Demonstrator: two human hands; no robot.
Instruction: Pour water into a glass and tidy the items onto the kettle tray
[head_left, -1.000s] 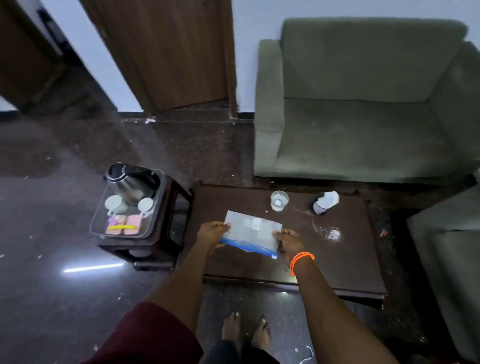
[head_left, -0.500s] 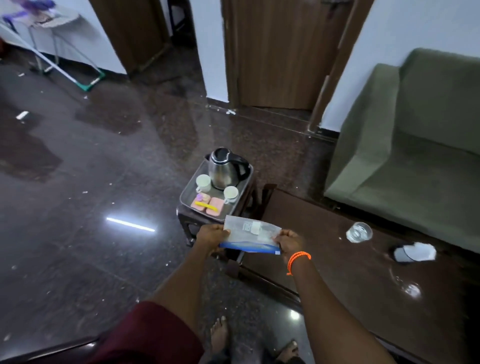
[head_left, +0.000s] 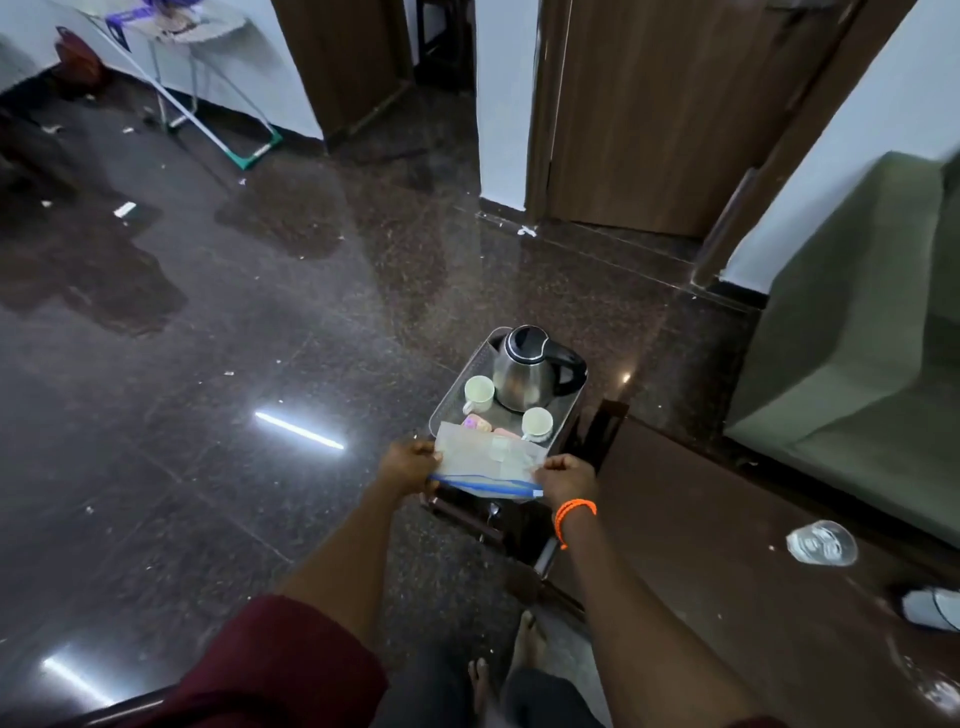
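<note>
My left hand (head_left: 408, 465) and right hand (head_left: 567, 477) each pinch one end of the clear zip bag (head_left: 488, 460), fingers pressed on it, holding it flat over the near edge of the kettle tray (head_left: 451, 400). It looks light, limp and slick, so gripping near the stiffer blue zip strip seems safest

Green sofa (head_left: 852, 332) right; wooden door (head_left: 660, 104) behind; glossy dark floor (head_left: 208, 364).
</note>
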